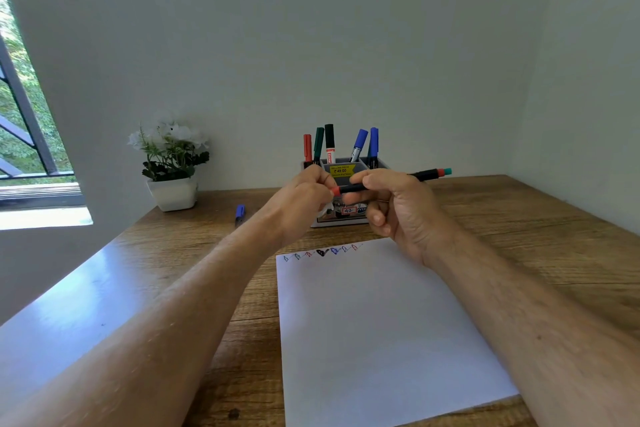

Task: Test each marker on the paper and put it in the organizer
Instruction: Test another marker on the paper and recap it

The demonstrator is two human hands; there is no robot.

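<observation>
right hand [398, 208] wraps around black marker [388, 181] | left hand [304, 198] pinches its red end at 9 o'clock | organizer [343, 170] behind, 12 o'clock | paper [381, 322] below

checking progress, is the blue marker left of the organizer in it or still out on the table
Out. The blue marker lies on the table, apart from the organizer.
</observation>
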